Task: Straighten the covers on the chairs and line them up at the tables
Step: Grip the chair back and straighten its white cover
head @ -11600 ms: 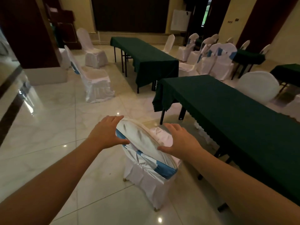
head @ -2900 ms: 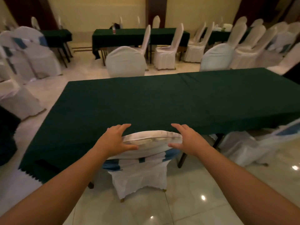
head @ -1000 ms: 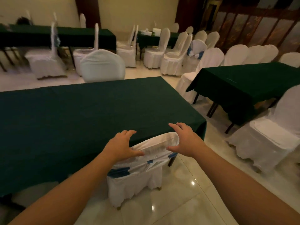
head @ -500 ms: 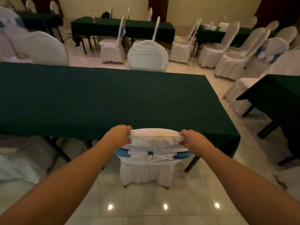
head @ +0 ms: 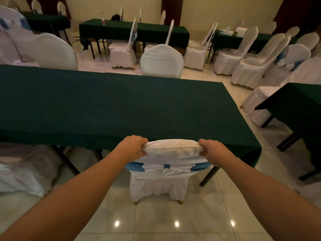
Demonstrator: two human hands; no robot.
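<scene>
I have both hands on the chair (head: 163,173) in front of me. My left hand (head: 132,146) is closed on the left top corner of the chair back, and my right hand (head: 212,150) is closed on the right top corner, each grip pinching the white cover (head: 171,150) where it folds over the frame. The fingers are wrapped tight, not spread.

The chair stands on the tiled floor (head: 173,220), its back toward me and its seat tucked under the near edge of the green desk (head: 112,105). It sits toward the right end of that desk, close to the corner leg (head: 209,176). A blue sash (head: 166,166) runs across the back just below my hands.

What matters for the next move, as I judge it, is the line of the chair's top edge against the desk edge. That top edge runs left to right between my two grips and looks close to parallel with the desk, so the chair seems nearly squared. Both hands are equally near, one at each end, so either can pull its corner to turn the chair or draw the cover down. The cover looks a little bunched below the sash, so I would smooth it downward next.

Another covered chair (head: 24,171) lies low at my left, blurred.
</scene>
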